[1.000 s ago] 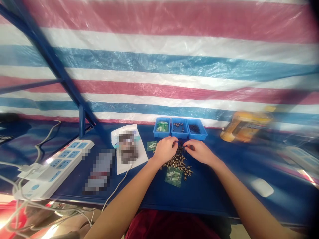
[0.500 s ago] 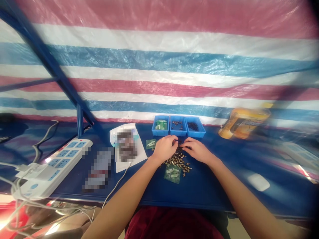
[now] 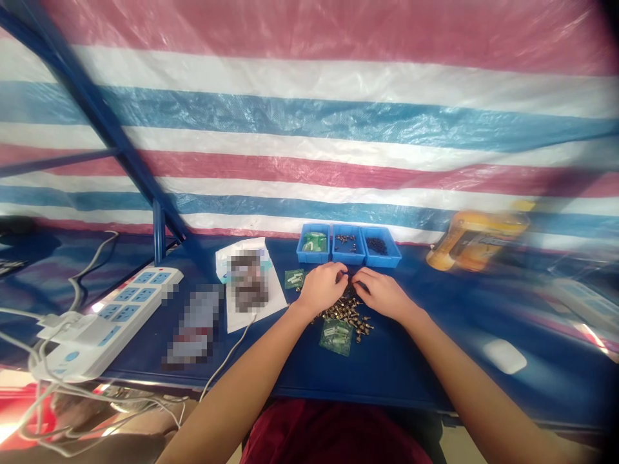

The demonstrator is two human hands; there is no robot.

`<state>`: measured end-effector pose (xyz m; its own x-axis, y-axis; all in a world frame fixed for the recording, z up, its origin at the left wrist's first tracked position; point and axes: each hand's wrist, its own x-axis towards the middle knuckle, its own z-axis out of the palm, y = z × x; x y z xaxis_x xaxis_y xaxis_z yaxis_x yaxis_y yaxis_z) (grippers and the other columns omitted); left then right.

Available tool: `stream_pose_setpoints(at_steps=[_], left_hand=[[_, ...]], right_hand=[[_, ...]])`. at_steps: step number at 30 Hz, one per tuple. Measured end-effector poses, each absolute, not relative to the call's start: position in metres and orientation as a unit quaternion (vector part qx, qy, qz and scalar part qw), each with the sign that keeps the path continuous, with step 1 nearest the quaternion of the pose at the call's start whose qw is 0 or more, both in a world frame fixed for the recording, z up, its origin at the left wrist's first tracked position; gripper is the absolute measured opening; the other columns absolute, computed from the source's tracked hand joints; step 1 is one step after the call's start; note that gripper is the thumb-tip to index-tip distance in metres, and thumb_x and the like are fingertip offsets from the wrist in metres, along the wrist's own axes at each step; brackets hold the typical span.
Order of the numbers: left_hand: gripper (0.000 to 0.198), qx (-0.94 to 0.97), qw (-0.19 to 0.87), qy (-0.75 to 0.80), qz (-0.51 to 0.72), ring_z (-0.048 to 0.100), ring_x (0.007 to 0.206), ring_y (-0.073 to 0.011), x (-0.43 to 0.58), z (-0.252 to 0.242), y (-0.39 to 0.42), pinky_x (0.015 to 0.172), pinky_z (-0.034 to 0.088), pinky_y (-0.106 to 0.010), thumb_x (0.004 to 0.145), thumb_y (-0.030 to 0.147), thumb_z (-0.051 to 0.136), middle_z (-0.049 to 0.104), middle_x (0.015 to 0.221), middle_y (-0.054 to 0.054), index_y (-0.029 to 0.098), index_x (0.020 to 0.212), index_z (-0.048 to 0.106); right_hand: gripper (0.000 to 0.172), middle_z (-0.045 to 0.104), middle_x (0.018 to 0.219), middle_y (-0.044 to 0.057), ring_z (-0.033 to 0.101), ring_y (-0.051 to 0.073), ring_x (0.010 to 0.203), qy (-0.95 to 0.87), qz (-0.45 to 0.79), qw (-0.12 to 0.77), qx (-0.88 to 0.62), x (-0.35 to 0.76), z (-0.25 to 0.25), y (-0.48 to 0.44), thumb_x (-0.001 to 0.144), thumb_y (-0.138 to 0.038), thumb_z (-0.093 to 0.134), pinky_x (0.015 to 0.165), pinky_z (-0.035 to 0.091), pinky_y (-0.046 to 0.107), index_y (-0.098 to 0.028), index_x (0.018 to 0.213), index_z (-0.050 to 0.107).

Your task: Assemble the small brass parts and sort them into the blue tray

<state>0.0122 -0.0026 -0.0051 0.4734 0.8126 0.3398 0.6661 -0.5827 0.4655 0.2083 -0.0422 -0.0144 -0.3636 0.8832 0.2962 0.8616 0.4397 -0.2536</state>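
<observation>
Both hands are over a pile of small brass-coloured metal parts (image 3: 347, 310) on the blue table. My left hand (image 3: 325, 285) lies at the pile's back left, fingers curled together at something too small to make out. Close by on the right, my right hand (image 3: 380, 291) is also closed, fingertips bent toward the pile. Dark small pieces show between the hands. Behind them stand three blue bins: the left bin (image 3: 313, 258) holds a green packet, the middle bin (image 3: 349, 259) some small screws, the right bin (image 3: 382, 261) many dark screws. A green packet (image 3: 336, 336) lies in front of the pile.
A smaller green packet (image 3: 294, 278) sits left of my left hand. Further left are a white sheet (image 3: 278, 298), a blurred-out item and a white power strip (image 3: 91, 345) with cables. Rightward are an orange bottle (image 3: 478, 241) and a white case (image 3: 505, 356).
My right hand's fingers have drawn in from a more stretched pose. My left hand stays nearly in place. The view has shifted slightly.
</observation>
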Motion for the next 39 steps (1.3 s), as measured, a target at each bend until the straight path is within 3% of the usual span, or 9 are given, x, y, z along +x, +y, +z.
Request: stream_pose_setpoints(at_steps=[6, 10, 16, 20, 22, 24, 29, 34, 39], left_hand=[[0.031, 0.861, 0.155, 0.385, 0.294, 0.066, 0.084, -0.0188, 0.014, 0.003, -0.006, 0.07, 0.048, -0.027, 0.098, 0.037, 0.043, 0.073, 0.094, -0.002, 0.024, 0.097, 0.071], [0.026, 0.867, 0.175, 0.35, 0.309, 0.066, 0.087, -0.0178, 0.015, 0.004, -0.007, 0.077, 0.05, -0.027, 0.097, 0.029, 0.046, 0.073, 0.1, -0.002, 0.024, 0.099, 0.071], [0.022, 0.845, 0.234, 0.358, 0.32, 0.068, 0.085, -0.0174, 0.016, 0.004, -0.006, 0.076, 0.051, -0.026, 0.094, 0.028, 0.051, 0.074, 0.097, -0.001, 0.023, 0.098, 0.071], [0.019, 0.822, 0.28, 0.347, 0.355, 0.067, 0.075, -0.0144, 0.016, 0.006, -0.005, 0.072, 0.051, -0.024, 0.091, 0.025, 0.053, 0.074, 0.09, 0.0, 0.021, 0.092, 0.071], [0.017, 0.811, 0.286, 0.348, 0.373, 0.066, 0.071, -0.0134, 0.016, 0.006, -0.005, 0.071, 0.05, -0.024, 0.09, 0.024, 0.055, 0.074, 0.087, 0.0, 0.02, 0.091, 0.071], [0.015, 0.807, 0.29, 0.343, 0.383, 0.065, 0.07, -0.0128, 0.016, 0.005, -0.005, 0.07, 0.05, -0.023, 0.089, 0.024, 0.056, 0.074, 0.087, 0.0, 0.02, 0.089, 0.071], [0.015, 0.816, 0.281, 0.328, 0.385, 0.064, 0.071, -0.0122, 0.017, 0.005, -0.006, 0.07, 0.05, -0.023, 0.089, 0.023, 0.056, 0.074, 0.087, 0.0, 0.02, 0.087, 0.07], [0.019, 0.802, 0.256, 0.361, 0.402, 0.065, 0.074, -0.0134, 0.017, 0.006, -0.008, 0.07, 0.05, -0.024, 0.091, 0.032, 0.056, 0.073, 0.089, 0.0, 0.022, 0.104, 0.066], [0.019, 0.81, 0.182, 0.4, 0.389, 0.064, 0.074, -0.0148, 0.015, 0.006, -0.006, 0.071, 0.048, -0.026, 0.095, 0.03, 0.05, 0.071, 0.088, -0.001, 0.022, 0.095, 0.067]], right_hand=[[0.015, 0.069, 0.088, 0.002, 0.061, 0.017, 0.065, -0.781, 0.096, 0.299, -0.541, 0.211, -0.014, -0.043, 0.093, -0.03, 0.052, 0.065, 0.047, 0.03, -0.025, 0.097, 0.066], [0.018, 0.069, 0.094, 0.004, 0.06, 0.018, 0.066, -0.771, 0.111, 0.349, -0.52, 0.21, -0.012, -0.044, 0.094, -0.034, 0.052, 0.067, 0.048, 0.032, -0.025, 0.095, 0.068], [0.021, 0.069, 0.098, 0.005, 0.063, 0.02, 0.072, -0.744, 0.151, 0.413, -0.503, 0.207, -0.011, -0.045, 0.095, -0.039, 0.053, 0.068, 0.049, 0.034, -0.026, 0.092, 0.07], [0.026, 0.069, 0.099, 0.005, 0.058, 0.017, 0.061, -0.679, 0.225, 0.457, -0.529, 0.205, -0.013, -0.044, 0.091, -0.047, 0.058, 0.059, 0.047, 0.032, -0.026, 0.106, 0.066], [0.031, 0.068, 0.09, 0.003, 0.055, 0.015, 0.056, -0.648, 0.272, 0.462, -0.541, 0.204, -0.014, -0.044, 0.092, -0.052, 0.056, 0.055, 0.046, 0.031, -0.025, 0.103, 0.064], [0.036, 0.065, 0.077, 0.001, 0.054, 0.015, 0.055, -0.641, 0.301, 0.453, -0.542, 0.202, -0.013, -0.044, 0.093, -0.056, 0.05, 0.056, 0.045, 0.029, -0.022, 0.088, 0.062], [0.042, 0.056, 0.061, -0.002, 0.053, 0.014, 0.054, -0.633, 0.323, 0.459, -0.533, 0.199, -0.01, -0.043, 0.093, -0.058, 0.049, 0.058, 0.044, 0.029, -0.021, 0.074, 0.057], [0.034, 0.053, 0.057, -0.005, 0.05, 0.014, 0.051, -0.595, 0.368, 0.496, -0.514, 0.202, -0.012, -0.039, 0.086, -0.055, 0.062, 0.053, 0.042, 0.028, -0.021, 0.088, 0.061], [0.033, 0.06, 0.071, -0.001, 0.051, 0.011, 0.054, -0.515, 0.467, 0.568, -0.44, 0.207, -0.012, -0.037, 0.081, -0.05, 0.071, 0.052, 0.041, 0.026, -0.021, 0.095, 0.063]])
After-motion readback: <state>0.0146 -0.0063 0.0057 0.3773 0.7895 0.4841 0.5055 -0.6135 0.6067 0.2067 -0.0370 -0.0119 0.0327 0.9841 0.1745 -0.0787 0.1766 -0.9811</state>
